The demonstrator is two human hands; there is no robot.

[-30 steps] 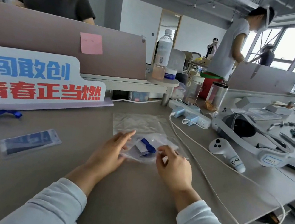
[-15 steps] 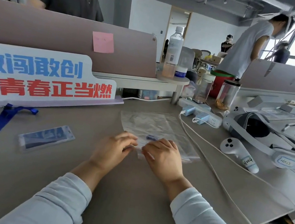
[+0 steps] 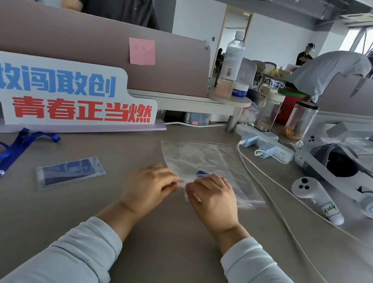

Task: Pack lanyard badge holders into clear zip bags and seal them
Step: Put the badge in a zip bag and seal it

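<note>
At the near edge of the zip bag (image 3: 202,159) both of my hands are down on the closure. My left hand (image 3: 150,185) and my right hand (image 3: 214,197) have their fingers curled, each pinching the bag's edge and nothing else, with the fingertips almost meeting at the middle of that edge. The bag lies flat on the counter (image 3: 161,249). Inside it, just beyond my knuckles, a bit of blue lanyard (image 3: 202,174) shows through the plastic. My hands hide whatever badge holder is in there with it.

I take this to be the sealing step. To do it well I should first check that no loop of lanyard lies across the track, since anything caught there would stop it from locking. Then I would pin the middle with one hand and run the other outward along the zip strip (image 3: 250,203), which shows red-lined at the bag's right corner, then do the same to the left. I cannot tell from here how much of it is already closed, so I should press firmly along the whole length. Pressing the bag flat first would let the air out.

Well to the left of the bag lie a second badge holder (image 3: 70,172) and a loose lanyard (image 3: 12,150), likely the next set to pack. A white cable (image 3: 271,189) passes just beside the bag's right side, so I should not snag it.
</note>
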